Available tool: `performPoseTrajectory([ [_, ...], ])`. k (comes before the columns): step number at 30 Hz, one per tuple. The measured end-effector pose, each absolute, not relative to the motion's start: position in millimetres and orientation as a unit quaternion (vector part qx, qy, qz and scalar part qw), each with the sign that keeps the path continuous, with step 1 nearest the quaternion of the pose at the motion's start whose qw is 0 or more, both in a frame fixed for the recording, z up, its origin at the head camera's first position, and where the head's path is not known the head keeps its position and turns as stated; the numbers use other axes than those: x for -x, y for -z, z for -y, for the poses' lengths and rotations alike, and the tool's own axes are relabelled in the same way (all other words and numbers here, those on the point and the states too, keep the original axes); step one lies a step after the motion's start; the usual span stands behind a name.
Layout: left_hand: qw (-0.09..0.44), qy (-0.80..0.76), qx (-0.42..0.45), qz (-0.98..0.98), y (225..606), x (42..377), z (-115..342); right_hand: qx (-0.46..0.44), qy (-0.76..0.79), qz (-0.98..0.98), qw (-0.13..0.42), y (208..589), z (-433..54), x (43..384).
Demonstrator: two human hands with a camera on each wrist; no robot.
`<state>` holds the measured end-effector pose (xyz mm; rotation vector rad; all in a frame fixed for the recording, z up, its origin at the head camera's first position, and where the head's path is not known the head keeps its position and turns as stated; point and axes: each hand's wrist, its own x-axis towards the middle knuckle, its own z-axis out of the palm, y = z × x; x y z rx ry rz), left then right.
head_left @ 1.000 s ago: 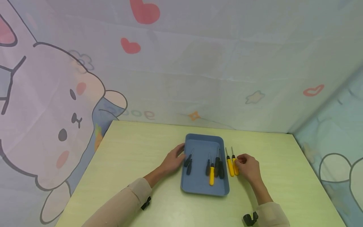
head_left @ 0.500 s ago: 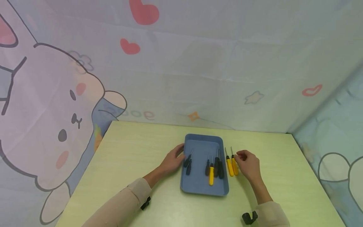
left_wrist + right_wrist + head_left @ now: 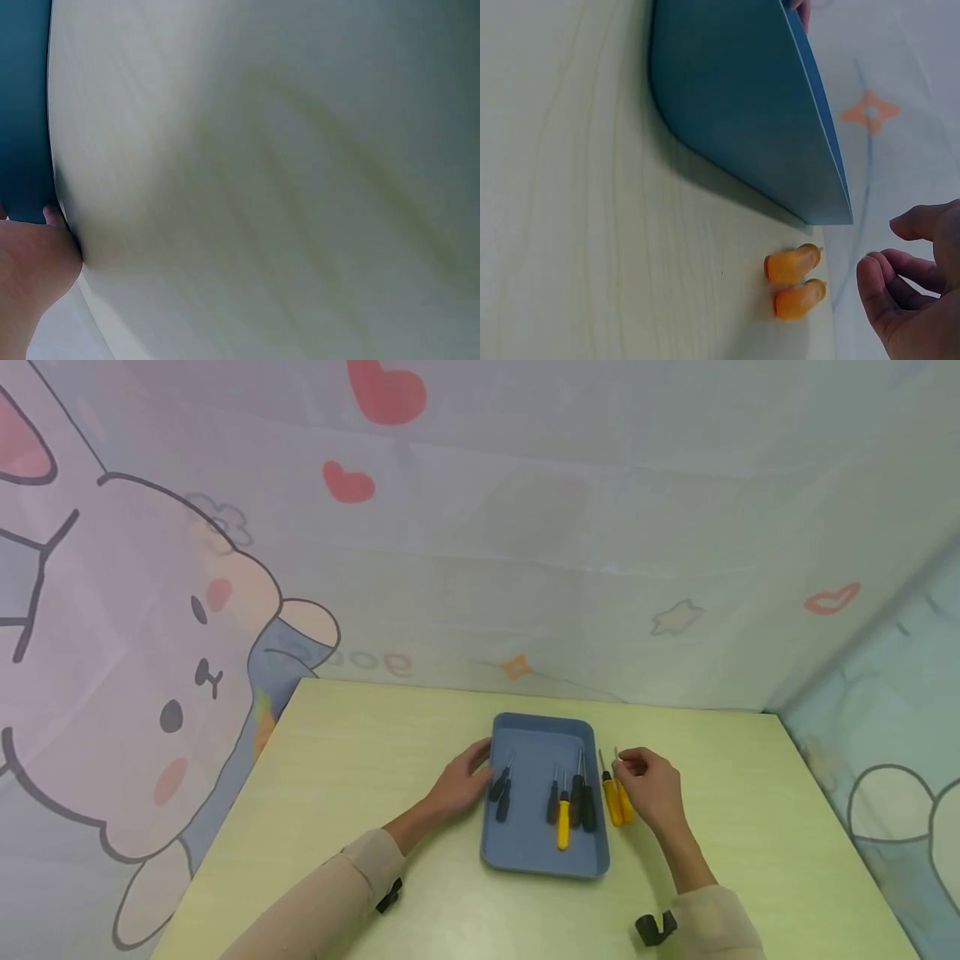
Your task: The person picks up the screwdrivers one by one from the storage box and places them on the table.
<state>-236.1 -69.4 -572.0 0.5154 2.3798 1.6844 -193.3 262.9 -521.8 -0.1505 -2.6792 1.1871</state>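
A shallow blue tray (image 3: pixel 517 858) lies on the table, holding one yellow-handled screwdriver (image 3: pixel 562 827) and several with black handles (image 3: pixel 589 810). My left hand (image 3: pixel 457 787) grips the tray's left wall, thumb at the rim and fingers along the outside. Right of the tray lie two yellow-handled screwdrivers side by side, the nearer one to the tray (image 3: pixel 611 800) and the outer one (image 3: pixel 626 810). Over the outer one's shaft hovers my right hand (image 3: pixel 654 787), fingers loosely bent. The right wrist view shows a gap between thumb and fingers, nothing held, with both orange-looking handles (image 3: pixel 801 298) beside it.
The pale yellow-green table (image 3: pixel 375 735) ends at a printed cloth wall (image 3: pixel 480 610) behind it. More cloth hangs at the left and right. A black wrist mount (image 3: pixel 656 929) hangs by the right sleeve, another (image 3: pixel 390 896) by the left.
My right hand has moved forward and slightly left, from beside the outer yellow screwdriver's handle to over its shaft. My left hand and the tray stay in place.
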Motion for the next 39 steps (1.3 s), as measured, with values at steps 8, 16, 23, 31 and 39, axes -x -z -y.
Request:
performPoseTrajectory([
  [8,0.094,-0.568,-0.169,-0.800,571,237,69,0.040,-0.415,0.903,0.101,520,-252,196],
  [16,0.096,-0.575,-0.172,-0.794,569,235,70,0.038,-0.410,0.905,0.107,517,-242,202],
  [23,0.096,-0.575,-0.169,-0.795,570,235,69,0.028,-0.419,0.902,0.100,516,-235,203],
  [31,0.093,-0.579,-0.168,-0.792,572,236,68,0.009,-0.426,0.899,0.099,515,-225,203],
  [39,0.096,-0.573,-0.168,-0.797,569,236,68,-0.011,-0.433,0.896,0.096,512,-212,205],
])
